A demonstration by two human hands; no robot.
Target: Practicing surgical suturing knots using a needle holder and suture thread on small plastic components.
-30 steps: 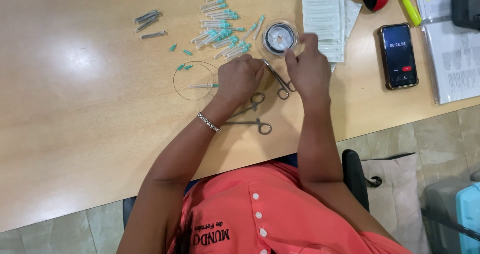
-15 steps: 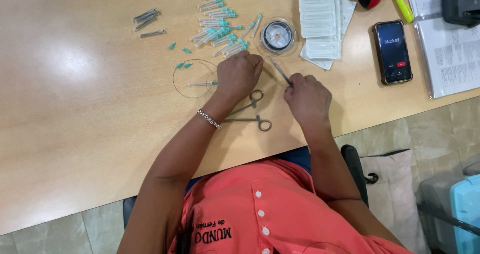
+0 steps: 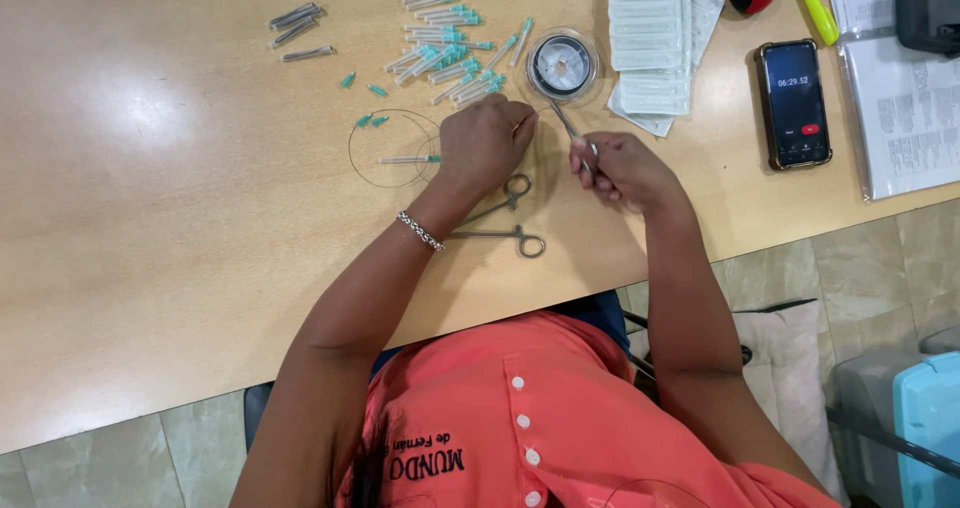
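A wooden table [image 3: 180,268] fills the frame; at upper centre lies a pile of teal-capped needles [image 3: 450,43] beside a round wire spool [image 3: 563,66]. The left hand [image 3: 483,146] is curled shut on forceps [image 3: 505,218], and the right hand [image 3: 620,168] clamps a slim metal tool [image 3: 570,128] near the spool. Steady hands resting on the table seem best for the fine wire.

Steel scissors and clamp at the hands, wire spool just beyond

The right hand [image 3: 622,168] grips small metal scissors [image 3: 572,133], blades slanting up toward the round clear wire spool [image 3: 563,65] lying flat on the table [image 3: 150,268]. The left hand [image 3: 482,146] rests curled, knuckles up, over the tip of a steel ring-handled clamp [image 3: 500,218], whose two loops lie apart, pointing toward the table's near edge.
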